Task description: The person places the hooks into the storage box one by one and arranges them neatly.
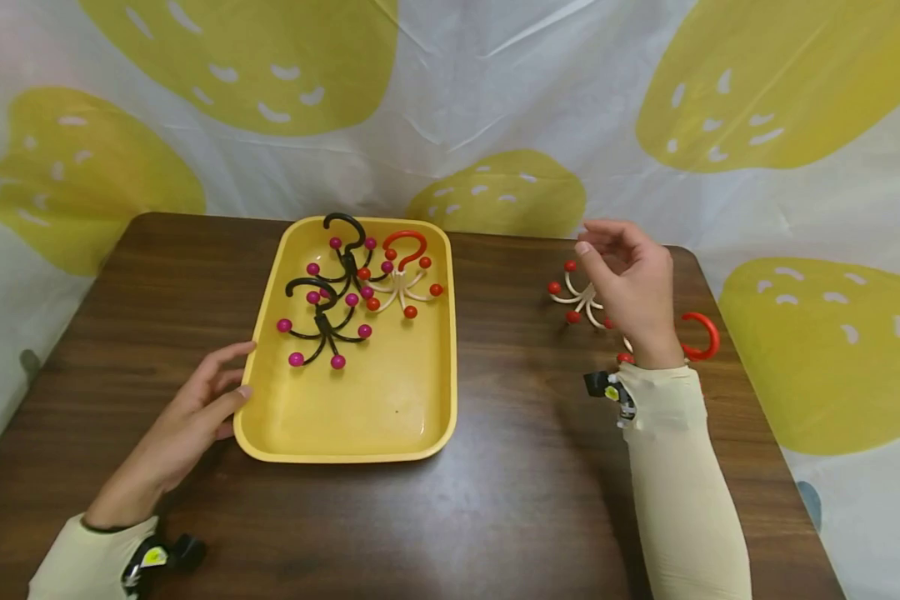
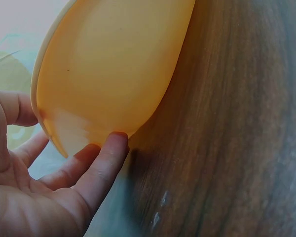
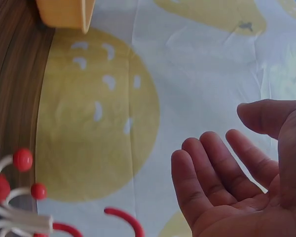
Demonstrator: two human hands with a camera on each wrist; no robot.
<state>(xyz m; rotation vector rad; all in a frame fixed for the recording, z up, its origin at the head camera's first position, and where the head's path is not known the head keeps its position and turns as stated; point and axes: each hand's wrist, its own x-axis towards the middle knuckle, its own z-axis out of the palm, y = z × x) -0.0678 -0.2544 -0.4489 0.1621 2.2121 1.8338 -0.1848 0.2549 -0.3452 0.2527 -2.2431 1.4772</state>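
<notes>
My left hand (image 1: 187,425) touches the left rim and outer wall of a yellow tray (image 1: 450,375), its fingers fairly straight against the plastic (image 2: 113,98). Inside the tray lie claw-shaped massagers with hooked handles and ball-tipped legs: two black ones with magenta balls (image 1: 322,325) (image 1: 348,262) and a white one (image 1: 399,283) with red balls and a red hook. Above the table's right side, my right hand (image 1: 633,292) holds nothing, its fingers loosely bent. Beneath it lies a white-legged massager (image 1: 587,300), and a red hook (image 1: 712,333) shows beside the wrist. The hand and forearm hide part of these.
A dark wood-grain table (image 1: 495,517) bears the tray and massagers. Behind it hangs a white cloth (image 1: 510,75) with yellow printed shapes, close to the table's back edge. Wrist cameras are strapped over both pale sleeves (image 1: 682,483).
</notes>
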